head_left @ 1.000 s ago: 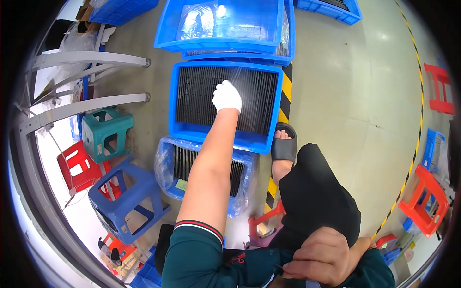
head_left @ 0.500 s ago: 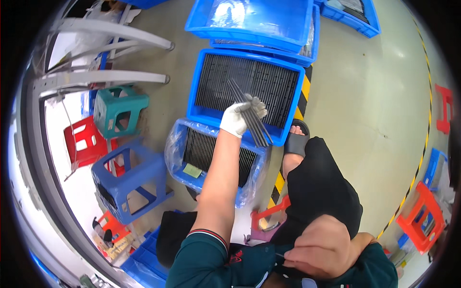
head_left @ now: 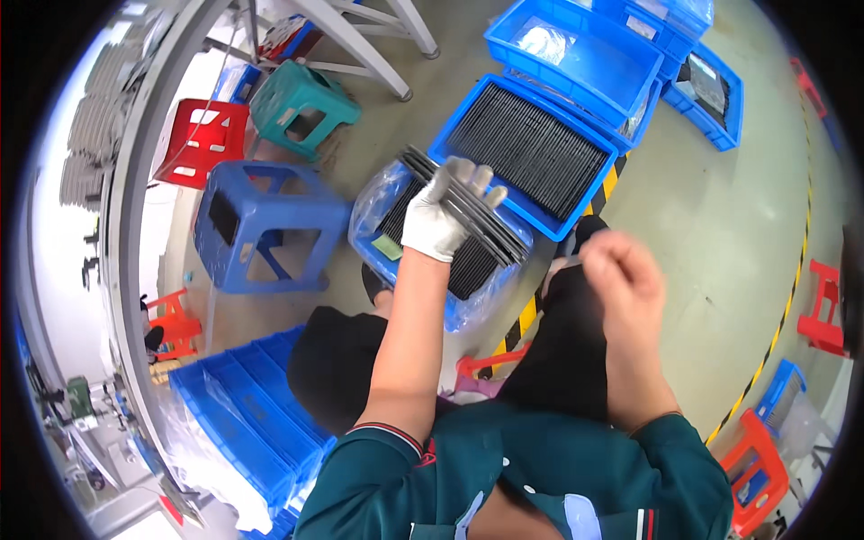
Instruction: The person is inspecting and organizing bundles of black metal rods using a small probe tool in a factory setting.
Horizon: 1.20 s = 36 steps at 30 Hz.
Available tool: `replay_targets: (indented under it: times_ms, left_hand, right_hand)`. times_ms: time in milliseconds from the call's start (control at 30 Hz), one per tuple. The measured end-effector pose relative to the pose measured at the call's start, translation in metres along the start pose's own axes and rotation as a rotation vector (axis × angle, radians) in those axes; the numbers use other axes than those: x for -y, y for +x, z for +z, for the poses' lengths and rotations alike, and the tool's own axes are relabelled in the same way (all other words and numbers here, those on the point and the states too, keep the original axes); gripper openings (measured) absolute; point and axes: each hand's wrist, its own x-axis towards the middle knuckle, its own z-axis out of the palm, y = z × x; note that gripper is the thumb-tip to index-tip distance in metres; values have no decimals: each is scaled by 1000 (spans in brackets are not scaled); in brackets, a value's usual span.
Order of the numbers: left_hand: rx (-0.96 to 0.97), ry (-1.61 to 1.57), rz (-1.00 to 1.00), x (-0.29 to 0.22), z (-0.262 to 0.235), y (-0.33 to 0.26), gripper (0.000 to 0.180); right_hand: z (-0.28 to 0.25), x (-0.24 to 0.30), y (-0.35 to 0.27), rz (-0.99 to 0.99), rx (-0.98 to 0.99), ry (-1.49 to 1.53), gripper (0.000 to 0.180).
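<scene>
In my left hand [head_left: 436,220], gloved in white with greyish fingertips, lies a small bundle of thin black strips [head_left: 481,219]. The hand is closed around them, and they slant across the palm. Below it stands a blue bin lined with clear plastic [head_left: 364,247], partly covered by the hand, with black strips and a green slip [head_left: 388,247] inside. Just beyond, a larger blue bin [head_left: 438,148] holds rows of black strips [head_left: 531,144]. My bare right hand [head_left: 625,274] is over my right knee, slightly blurred, its fingers curled; whether anything is between them is hidden.
Stacked blue bins [head_left: 576,58] stand at the far side, another blue bin [head_left: 731,121] to their right. Blue [head_left: 261,220], green [head_left: 301,108] and red [head_left: 205,139] stools are on the left. Blue crates [head_left: 256,405] sit near my left leg. Yellow-black tape [head_left: 515,333] runs along the floor.
My view has turned, shifting the bins right. My left hand has drawn back from the larger bin to over the lined one, still holding the strips. My right hand has moved up from my lap.
</scene>
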Motion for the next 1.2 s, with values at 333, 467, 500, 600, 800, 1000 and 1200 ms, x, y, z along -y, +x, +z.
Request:
replay_targets:
  times_ms: [333, 467, 500, 600, 800, 1000, 1200]
  left_hand:
    - [209, -91, 226, -4, 82, -95, 17]
    - [131, -37, 263, -11, 98, -122, 18]
    - [59, -34, 249, -14, 106, -132, 22]
    - [37, 2, 225, -23, 107, -149, 33]
    - [189, -19, 350, -38, 97, -161, 35]
    - [252, -31, 431, -38, 84, -162, 44]
    - [232, -114, 413, -37, 78, -161, 39]
  right_hand:
    - [94, -34, 0, -3, -105, 449, 11]
    - [114, -22, -13, 14, -49, 486, 11]
    - [117, -21, -15, 25, -22, 486, 11]
    - [123, -16, -18, 12, 22, 495, 10]
    - [135, -7, -23, -85, 163, 528, 10]
    - [145, -16, -18, -106, 203, 591, 9]
    - [153, -26, -14, -56, 194, 583, 10]
